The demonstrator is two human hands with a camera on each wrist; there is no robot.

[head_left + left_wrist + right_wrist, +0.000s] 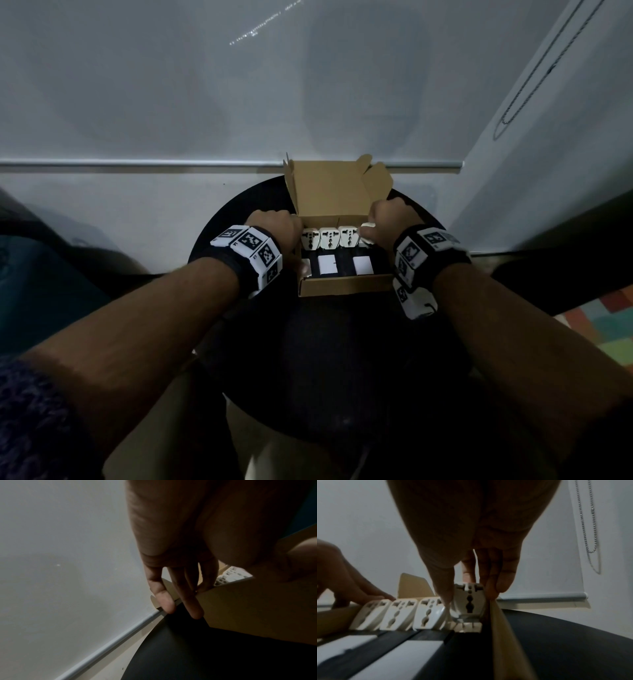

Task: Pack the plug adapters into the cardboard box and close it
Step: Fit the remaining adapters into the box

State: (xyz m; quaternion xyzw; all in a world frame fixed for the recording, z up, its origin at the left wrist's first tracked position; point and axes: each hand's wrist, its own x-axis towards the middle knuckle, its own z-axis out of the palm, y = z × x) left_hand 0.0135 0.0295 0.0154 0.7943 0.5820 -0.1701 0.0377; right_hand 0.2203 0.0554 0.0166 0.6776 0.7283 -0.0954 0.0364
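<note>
Three adapters [329, 238] flank the right hand's [383, 221] fourth adapter [468, 601].

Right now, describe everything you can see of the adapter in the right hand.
The plug adapter is white moulded plastic, with a socket face of dark slots and round holes turned toward the wrist camera. It stands roughly upright at the right end of a row of three like adapters, just inside the right wall of the cardboard box. The right hand pinches it from above, thumb on one side and fingers on the other. Its underside is hidden, so whether it is fully seated cannot be told.
</note>
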